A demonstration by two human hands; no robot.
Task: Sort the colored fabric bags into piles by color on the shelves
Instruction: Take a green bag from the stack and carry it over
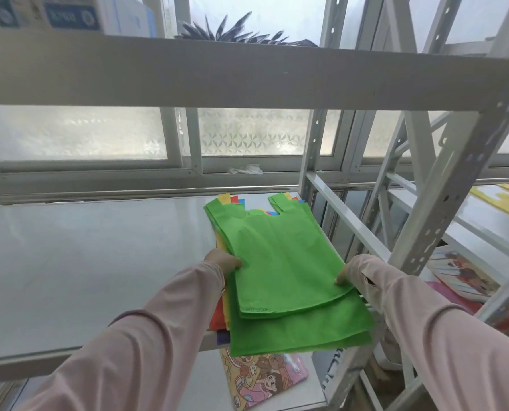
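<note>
Now | left hand (223, 262) pinches left edge of green bags (283, 256) | right hand (349, 272) pinches their right edge | green bags lie atop mixed-colour pile (222, 310) at right end of white shelf (84, 262), overhanging its front edge

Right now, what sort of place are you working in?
Probably a storeroom or stock area rather than a home. I see white slotted-steel racking, cartons on the top shelf, and a pile of coloured fabric bags with green bags uppermost, all in front of a frosted window.
</note>
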